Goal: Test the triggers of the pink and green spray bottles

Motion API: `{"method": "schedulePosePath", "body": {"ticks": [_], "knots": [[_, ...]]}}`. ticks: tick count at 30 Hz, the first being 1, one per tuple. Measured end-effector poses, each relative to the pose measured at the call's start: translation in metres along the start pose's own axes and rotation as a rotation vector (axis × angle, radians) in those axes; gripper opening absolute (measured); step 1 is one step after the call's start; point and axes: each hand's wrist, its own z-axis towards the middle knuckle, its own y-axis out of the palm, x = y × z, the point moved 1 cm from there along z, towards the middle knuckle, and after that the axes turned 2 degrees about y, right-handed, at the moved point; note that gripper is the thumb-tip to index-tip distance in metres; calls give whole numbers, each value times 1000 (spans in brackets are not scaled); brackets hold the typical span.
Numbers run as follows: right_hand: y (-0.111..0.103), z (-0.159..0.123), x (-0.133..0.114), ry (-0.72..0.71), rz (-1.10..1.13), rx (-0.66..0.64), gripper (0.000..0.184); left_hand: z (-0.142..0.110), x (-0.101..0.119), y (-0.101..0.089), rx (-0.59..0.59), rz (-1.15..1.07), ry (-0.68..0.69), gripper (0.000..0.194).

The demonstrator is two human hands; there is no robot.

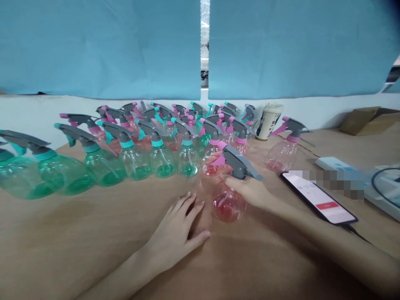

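Note:
My right hand is closed around the neck of a pink spray bottle with a grey head and a pink trigger, holding it upright just above or on the brown table. My left hand lies flat on the table just left of that bottle, fingers stretched out, holding nothing. Behind them stand several green spray bottles and pink spray bottles in rows.
A lone pink spray bottle stands to the right by a paper cup. A lit phone on a cable lies at the right, with a white box and cardboard beyond. Blue sheets hang behind.

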Motion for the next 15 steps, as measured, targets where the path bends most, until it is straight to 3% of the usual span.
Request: {"method": "schedulePosePath", "body": {"ticks": [4, 9, 11, 15], "knots": [[-1, 0, -2, 31, 36, -17, 16, 0, 1, -1, -13, 6, -2, 59], [-4, 2, -3, -47, 154, -141, 1, 0, 0, -1, -12, 2, -15, 60], [-5, 3, -3, -87, 198, -170, 8, 0, 0, -1, -10, 0, -15, 61], [-7, 3, -6, -89, 147, -106, 6, 0, 0, -1, -13, -6, -15, 59]]}}
